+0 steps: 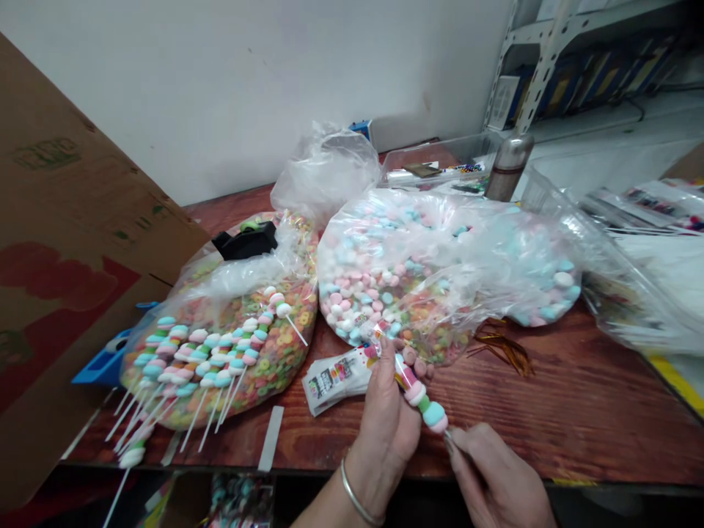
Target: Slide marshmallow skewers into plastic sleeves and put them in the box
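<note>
Left hand (382,433) grips a marshmallow skewer (421,396) over the table's (594,396) near edge.
Right hand (495,477) pinches its end; left bag (236,275) holds cereal rings (291,330), right bag (440,242) pastel marshmallows (352,286).

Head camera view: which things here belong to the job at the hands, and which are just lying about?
Part of the job: left hand gripping a marshmallow skewer; right hand at its end; finished skewers; bag of marshmallows; bag of cereal rings; printed clear sleeves.

Just lying about: cardboard box; steel flask; black tape dispenser; plastic bin.
</note>
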Demonstrator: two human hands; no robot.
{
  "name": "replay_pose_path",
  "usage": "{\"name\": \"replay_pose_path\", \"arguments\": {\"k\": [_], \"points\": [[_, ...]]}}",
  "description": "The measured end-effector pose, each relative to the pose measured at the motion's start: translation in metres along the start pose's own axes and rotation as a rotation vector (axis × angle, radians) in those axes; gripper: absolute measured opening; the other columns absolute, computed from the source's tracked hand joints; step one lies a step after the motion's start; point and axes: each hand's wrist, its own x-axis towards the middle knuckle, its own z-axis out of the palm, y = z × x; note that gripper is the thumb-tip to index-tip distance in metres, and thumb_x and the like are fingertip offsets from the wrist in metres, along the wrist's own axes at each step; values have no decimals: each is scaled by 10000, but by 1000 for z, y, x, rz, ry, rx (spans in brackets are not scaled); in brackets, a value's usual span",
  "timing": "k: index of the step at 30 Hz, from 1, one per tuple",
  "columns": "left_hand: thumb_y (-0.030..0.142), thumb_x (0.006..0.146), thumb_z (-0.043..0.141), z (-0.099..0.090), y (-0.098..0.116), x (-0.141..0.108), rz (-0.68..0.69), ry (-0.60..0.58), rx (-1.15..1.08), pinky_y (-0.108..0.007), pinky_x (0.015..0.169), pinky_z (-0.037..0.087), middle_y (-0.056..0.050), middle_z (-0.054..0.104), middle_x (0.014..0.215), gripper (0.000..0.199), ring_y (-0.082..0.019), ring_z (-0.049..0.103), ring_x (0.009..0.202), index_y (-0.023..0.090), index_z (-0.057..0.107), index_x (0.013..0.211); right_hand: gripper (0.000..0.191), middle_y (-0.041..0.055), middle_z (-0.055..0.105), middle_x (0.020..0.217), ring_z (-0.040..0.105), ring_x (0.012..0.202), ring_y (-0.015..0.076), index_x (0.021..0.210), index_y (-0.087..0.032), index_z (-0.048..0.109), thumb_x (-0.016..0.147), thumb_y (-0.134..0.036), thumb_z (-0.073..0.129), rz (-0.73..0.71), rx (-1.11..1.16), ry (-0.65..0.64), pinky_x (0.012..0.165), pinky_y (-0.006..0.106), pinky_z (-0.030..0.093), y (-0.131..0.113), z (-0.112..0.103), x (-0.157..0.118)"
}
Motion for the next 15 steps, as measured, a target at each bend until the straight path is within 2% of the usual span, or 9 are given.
{"name": "replay_pose_path", "arguments": {"k": [2,3,5,7,9,11,13,15], "points": [[453,827,684,0,-3,-1,1,-19,-16,-234,645,520,28,510,693,303,-95,508,584,168,604,889,133,3,588,744,574,653,113,897,-210,622,958,-238,506,280,272,-43,619,207,446,-5,1,3],[451,837,674,0,-4,-2,-2,-35,-28,-231,647,514,30,508,689,296,-92,501,578,169,601,890,201,-12,555,700,537,605,102,808,-210,593,957,-322,519,442,430,-59,582,201,432,-8,1,5],[457,862,640,-1,-6,-3,-19,-75,-50,-248,666,516,39,491,668,291,-90,484,562,171,593,892,361,-69,412,548,371,440,65,704,-210,510,911,-502,560,763,786,-93,444,186,343,-12,2,10],[461,886,604,-2,-6,-3,-44,-114,-63,-283,691,526,49,472,643,293,-94,474,550,169,588,893,428,-121,274,480,182,361,32,716,-212,498,844,-607,603,973,1093,-150,361,172,211,-13,1,14],[458,902,581,-4,-4,-2,-68,-130,-74,-308,706,528,53,460,621,296,-105,486,560,162,588,895,451,-138,258,474,115,348,14,759,-201,537,807,-639,632,1060,1245,-194,349,165,155,-12,0,16],[451,909,573,-5,-2,-1,-88,-127,-80,-314,714,523,53,456,604,296,-114,499,574,155,589,892,484,-132,292,481,126,347,8,763,-191,555,784,-667,640,1075,1264,-224,353,162,159,-9,-1,17],[449,903,583,-5,-2,0,-89,-116,-71,-296,699,510,52,455,590,297,-116,503,574,153,591,887,525,-129,282,462,139,347,18,732,-195,547,762,-714,619,1047,1180,-231,354,171,164,-8,1,17],[459,884,609,-6,-5,-1,-71,-93,-35,-263,639,484,46,473,595,301,-117,506,570,160,586,866,516,-99,326,470,231,380,45,674,-200,527,788,-698,596,939,965,-156,389,182,234,-8,6,16]]}}
